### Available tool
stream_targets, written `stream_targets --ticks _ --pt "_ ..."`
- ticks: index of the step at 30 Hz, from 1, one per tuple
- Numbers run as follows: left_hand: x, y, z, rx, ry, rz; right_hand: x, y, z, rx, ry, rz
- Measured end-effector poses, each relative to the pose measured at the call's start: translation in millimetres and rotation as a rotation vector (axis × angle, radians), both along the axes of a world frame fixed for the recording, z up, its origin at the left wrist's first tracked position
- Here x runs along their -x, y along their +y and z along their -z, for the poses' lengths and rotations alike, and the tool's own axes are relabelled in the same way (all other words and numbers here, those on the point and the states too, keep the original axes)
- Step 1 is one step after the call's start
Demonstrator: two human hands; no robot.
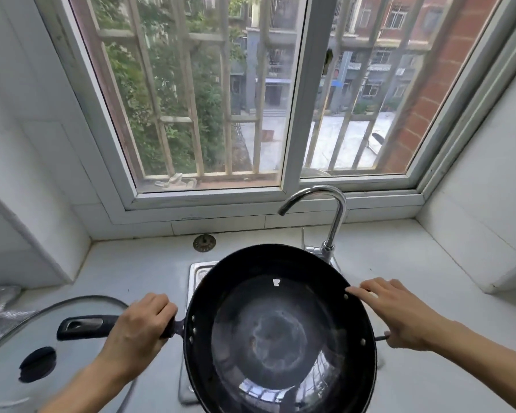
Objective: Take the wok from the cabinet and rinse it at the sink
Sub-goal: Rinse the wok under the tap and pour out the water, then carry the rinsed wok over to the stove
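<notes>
Fingers of the left hand [137, 326] are curled tight round the wok's long black handle [84, 325], close to where it meets the bowl. That handle runs out to the left over a glass lid [27, 329] lying flat on the counter [429, 368], its black knob [38, 364] towards the near edge. One wok [280, 332], one lid, one tap, two hands.

The wok is held mouth up above the steel sink [198, 271], covering most of the basin. Its long axis lies left to right: handle to the left, small helper handle to the right. The dark inside shines, with a paler worn ring at the bottom.

Behind the wok's far rim a chrome gooseneck tap [334, 216] rises, its spout arching left. A round metal drain cover [204, 242] sits on the counter near the back wall.

On the right, the right hand [399, 314] grasps the helper handle from outside, with one finger stretched forward along the rim.
</notes>
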State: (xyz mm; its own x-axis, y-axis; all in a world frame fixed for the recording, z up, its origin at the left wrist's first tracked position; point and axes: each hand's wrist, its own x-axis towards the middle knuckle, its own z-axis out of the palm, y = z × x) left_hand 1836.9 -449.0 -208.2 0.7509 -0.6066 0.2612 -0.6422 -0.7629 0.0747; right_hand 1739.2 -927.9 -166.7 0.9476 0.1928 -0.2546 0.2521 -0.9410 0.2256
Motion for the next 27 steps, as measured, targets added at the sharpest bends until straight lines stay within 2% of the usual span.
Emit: stream_targets --ticks 6,19,22,27 --pt "12.2 -17.6 -13.7 0.049 -0.051 0.014 47.4 -3.4 -11.6 0.017 -0.036 0.052" --pt "99.0 -97.0 -78.7 -0.065 -0.164 0.062 197.4 -55.2 -39.3 -0.07 -0.182 0.173" --pt "123.1 -116.0 -84.7 -0.117 -0.176 0.053 234.5 -64.8 -40.3 -0.067 -0.186 0.225" --pt "151.0 -142.8 -86.6 -0.091 -0.185 0.092 290.7 -68.6 -44.8 -0.062 -0.195 0.309"
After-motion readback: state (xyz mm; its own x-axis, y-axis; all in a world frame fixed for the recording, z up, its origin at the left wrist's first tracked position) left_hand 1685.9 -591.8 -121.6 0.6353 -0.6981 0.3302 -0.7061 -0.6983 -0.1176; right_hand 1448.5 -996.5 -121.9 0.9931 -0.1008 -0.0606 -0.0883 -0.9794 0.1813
